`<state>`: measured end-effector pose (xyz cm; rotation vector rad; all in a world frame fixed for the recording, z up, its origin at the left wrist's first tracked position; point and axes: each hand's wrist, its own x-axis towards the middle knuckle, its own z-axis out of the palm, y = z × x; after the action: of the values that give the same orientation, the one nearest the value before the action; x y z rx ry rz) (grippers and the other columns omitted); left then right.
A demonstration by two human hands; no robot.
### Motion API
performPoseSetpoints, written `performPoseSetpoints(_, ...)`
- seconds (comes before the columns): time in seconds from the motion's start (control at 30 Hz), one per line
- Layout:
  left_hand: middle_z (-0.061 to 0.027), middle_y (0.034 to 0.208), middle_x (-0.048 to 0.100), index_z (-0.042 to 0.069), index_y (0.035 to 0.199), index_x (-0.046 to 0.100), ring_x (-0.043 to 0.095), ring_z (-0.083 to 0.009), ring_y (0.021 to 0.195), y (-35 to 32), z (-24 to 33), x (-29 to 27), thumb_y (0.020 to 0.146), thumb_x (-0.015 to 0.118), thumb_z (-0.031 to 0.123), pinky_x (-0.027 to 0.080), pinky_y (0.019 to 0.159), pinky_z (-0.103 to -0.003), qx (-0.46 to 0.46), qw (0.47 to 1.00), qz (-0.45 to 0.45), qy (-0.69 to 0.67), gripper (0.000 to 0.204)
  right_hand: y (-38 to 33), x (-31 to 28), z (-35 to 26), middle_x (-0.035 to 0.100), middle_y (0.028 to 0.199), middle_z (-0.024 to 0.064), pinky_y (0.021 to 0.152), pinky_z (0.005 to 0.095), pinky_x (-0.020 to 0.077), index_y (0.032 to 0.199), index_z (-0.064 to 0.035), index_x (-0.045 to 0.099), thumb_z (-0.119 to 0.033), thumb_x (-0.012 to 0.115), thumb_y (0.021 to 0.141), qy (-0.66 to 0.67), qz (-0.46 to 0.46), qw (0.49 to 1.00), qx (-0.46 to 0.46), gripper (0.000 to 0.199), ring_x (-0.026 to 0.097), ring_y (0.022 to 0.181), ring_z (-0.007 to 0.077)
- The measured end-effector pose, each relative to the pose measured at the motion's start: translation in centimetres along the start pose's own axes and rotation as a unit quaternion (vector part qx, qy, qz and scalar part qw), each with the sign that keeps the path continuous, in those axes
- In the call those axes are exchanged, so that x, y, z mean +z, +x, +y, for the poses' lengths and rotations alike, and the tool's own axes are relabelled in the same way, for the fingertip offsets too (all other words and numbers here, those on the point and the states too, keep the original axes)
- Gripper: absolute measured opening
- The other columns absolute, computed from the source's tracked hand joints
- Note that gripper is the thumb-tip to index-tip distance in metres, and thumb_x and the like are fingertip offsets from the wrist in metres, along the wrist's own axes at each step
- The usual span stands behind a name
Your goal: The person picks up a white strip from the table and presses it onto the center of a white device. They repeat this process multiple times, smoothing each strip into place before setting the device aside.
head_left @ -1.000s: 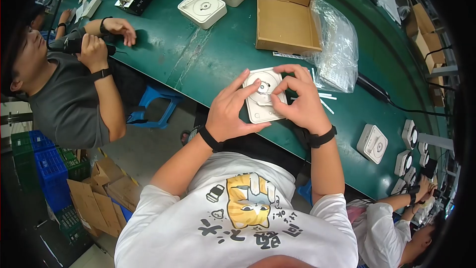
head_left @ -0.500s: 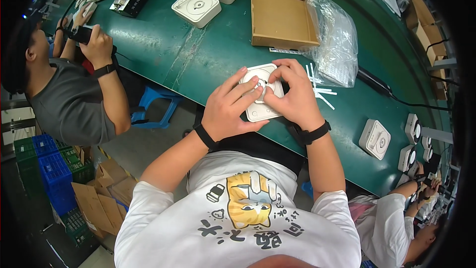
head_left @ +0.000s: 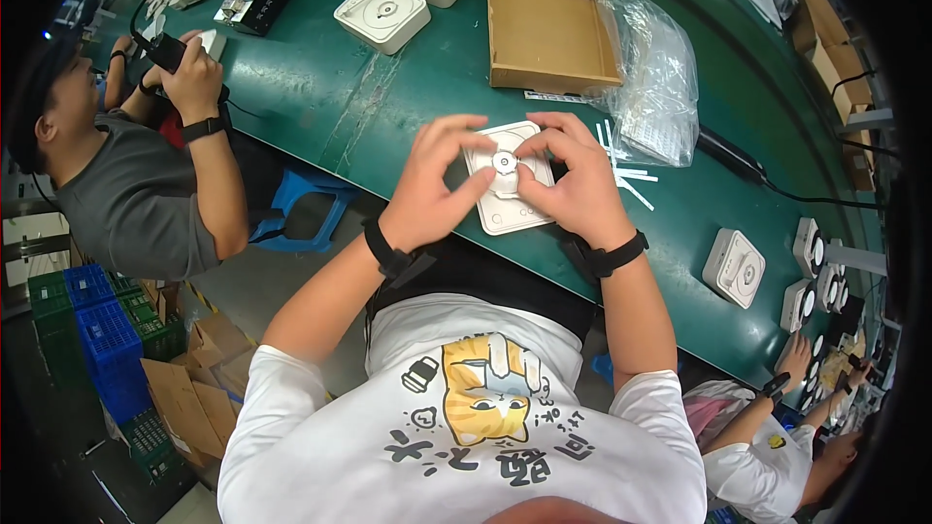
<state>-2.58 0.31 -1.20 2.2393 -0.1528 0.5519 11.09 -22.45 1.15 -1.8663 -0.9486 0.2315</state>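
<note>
In front of me, near the table's edge, lies a white, square, turntable-shaped device [head_left: 512, 216] with rounded corners and a round hub in its middle. My right hand [head_left: 575, 180] reaches over its right side, thumb and index finger bent around the hub. Whether a small loose part is between those fingertips is hard to make out. My left hand [head_left: 435, 175] is at the device's left side with its fingers apart, the thumb by the hub and the fingertips by the far left edge.
Beyond the device are an open cardboard box [head_left: 544, 76], clear plastic bags [head_left: 655, 87] and white strips [head_left: 636, 175]. Two similar devices [head_left: 383, 15] stand at the far left, another [head_left: 735, 269] to the right. A black cylindrical tool [head_left: 730, 150] trails a cable. Co-workers sit on both sides.
My left hand has drawn back to the left and spread its fingers, uncovering the hub. My right hand stays nearly where it was. Co-workers' hands on both sides have moved.
</note>
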Motion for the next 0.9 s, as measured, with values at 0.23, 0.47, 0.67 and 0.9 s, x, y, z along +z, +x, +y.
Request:
performPoseSetpoints(0.23,-0.0088,0.151,0.071,0.005,0.157,0.067,0.066,-0.0178,0.138,2.5,-1.1,0.6,0.105,0.093,0.012,0.055,0.121,-0.037,-0.236,0.943,-0.095,-0.213,0.059,0.2,0.0,-0.1,0.075,0.149,0.0160,0.093,0.0392,0.0658,0.113,-0.0068,0.083,-0.013,0.090,0.090,0.004,0.001,1.000,0.023,0.024,0.078,0.124,0.0305)
performPoseSetpoints(0.47,-0.0097,0.148,0.073,0.004,0.158,0.067,0.068,-0.0196,0.138,2.7,-0.2,0.8,0.103,0.095,0.012,0.056,0.121,-0.038,-0.237,0.948,-0.107,-0.186,0.063,0.0,-0.1,0.0,0.075,0.149,0.0158,0.092,0.0377,0.0659,0.110,-0.0064,0.082,-0.013,0.090,0.090,0.010,-0.004,1.000,0.026,0.023,0.079,0.123,0.0298)
performPoseSetpoints(0.67,-0.0107,0.148,0.073,0.004,0.158,0.067,0.069,-0.0209,0.137,3.4,-0.3,0.8,0.102,0.096,0.013,0.058,0.119,-0.038,-0.250,0.941,-0.115,-0.199,0.064,0.0,0.0,0.1,0.075,0.149,0.0153,0.090,0.0365,0.0650,0.110,-0.0063,0.081,-0.012,0.090,0.090,0.015,0.001,1.000,0.027,0.022,0.078,0.122,0.0282)
performPoseSetpoints(0.9,-0.0121,0.150,0.073,0.004,0.162,0.066,0.071,-0.0212,0.138,4.0,-1.2,1.0,0.103,0.096,0.016,0.059,0.119,-0.038,-0.242,0.935,-0.134,-0.222,0.068,0.9,-1.1,0.5,0.076,0.148,0.0149,0.087,0.0346,0.0623,0.105,-0.0059,0.081,-0.012,0.090,0.090,0.033,-0.029,0.999,0.003,0.019,0.076,0.113,0.0249)
